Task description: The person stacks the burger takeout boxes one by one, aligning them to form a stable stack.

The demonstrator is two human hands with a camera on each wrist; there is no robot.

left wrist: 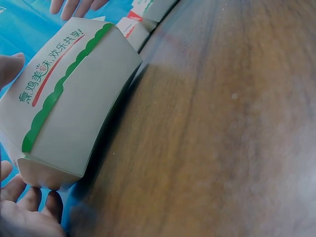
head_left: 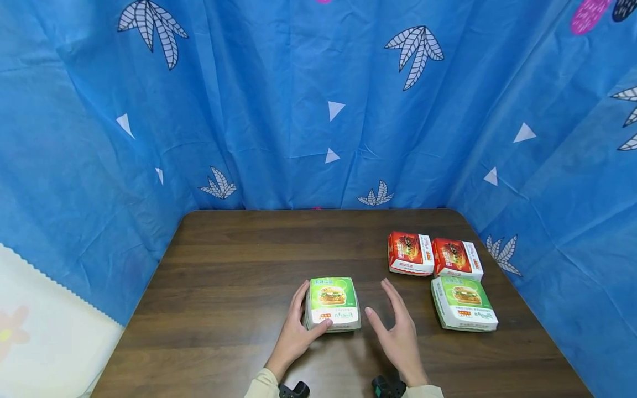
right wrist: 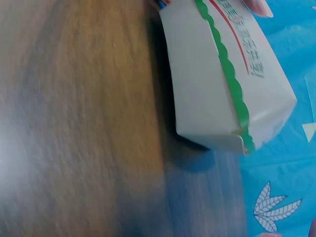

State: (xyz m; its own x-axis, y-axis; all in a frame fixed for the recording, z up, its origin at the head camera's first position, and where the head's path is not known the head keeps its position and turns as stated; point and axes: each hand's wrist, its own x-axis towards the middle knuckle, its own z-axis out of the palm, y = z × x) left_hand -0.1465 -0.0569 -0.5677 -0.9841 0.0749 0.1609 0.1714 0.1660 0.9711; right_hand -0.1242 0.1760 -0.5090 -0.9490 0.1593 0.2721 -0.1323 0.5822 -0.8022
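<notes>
Tabletop (head_left: pixel 239 287), red boxes (head_left: pixel 409 253) beyond green box (head_left: pixel 332 301)

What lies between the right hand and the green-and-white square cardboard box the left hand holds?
Bare brown wood-grain table; the head view shows it.

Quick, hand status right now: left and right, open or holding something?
Left hand: holding the green-and-white box by its left side and front.
Right hand: open, beside that box, not touching it.
</notes>
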